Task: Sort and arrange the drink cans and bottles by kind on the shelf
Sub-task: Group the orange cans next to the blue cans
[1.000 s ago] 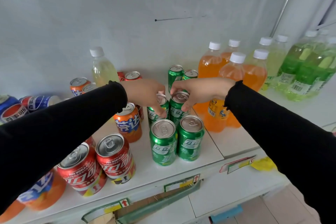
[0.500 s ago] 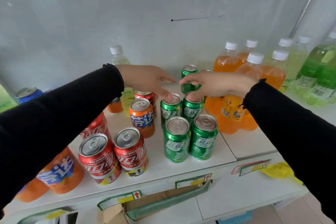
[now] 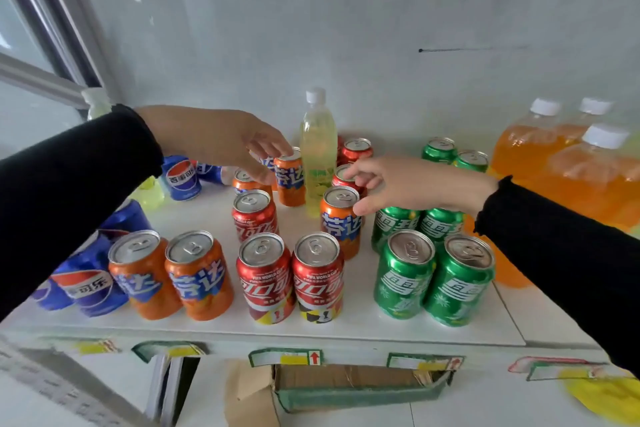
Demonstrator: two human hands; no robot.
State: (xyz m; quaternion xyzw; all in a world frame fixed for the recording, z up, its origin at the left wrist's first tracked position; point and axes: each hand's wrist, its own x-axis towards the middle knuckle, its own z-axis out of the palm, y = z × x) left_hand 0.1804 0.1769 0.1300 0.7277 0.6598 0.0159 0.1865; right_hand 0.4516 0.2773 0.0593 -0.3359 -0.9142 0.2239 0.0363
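Under the left hand (image 3: 221, 142) an orange can (image 3: 290, 180) is now pinched; the right hand (image 3: 419, 185), off the green cans (image 3: 403, 274), spreads loose.

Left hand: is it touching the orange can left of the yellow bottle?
Touching. Head view: fingers of the left hand curl over the orange can, thumb against its side.

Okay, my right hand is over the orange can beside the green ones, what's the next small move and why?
Probably close the fingers of the right hand around that orange can and lift it toward the front orange pair. It stands between red cans and green cans, and the open hand hovers at its lid.
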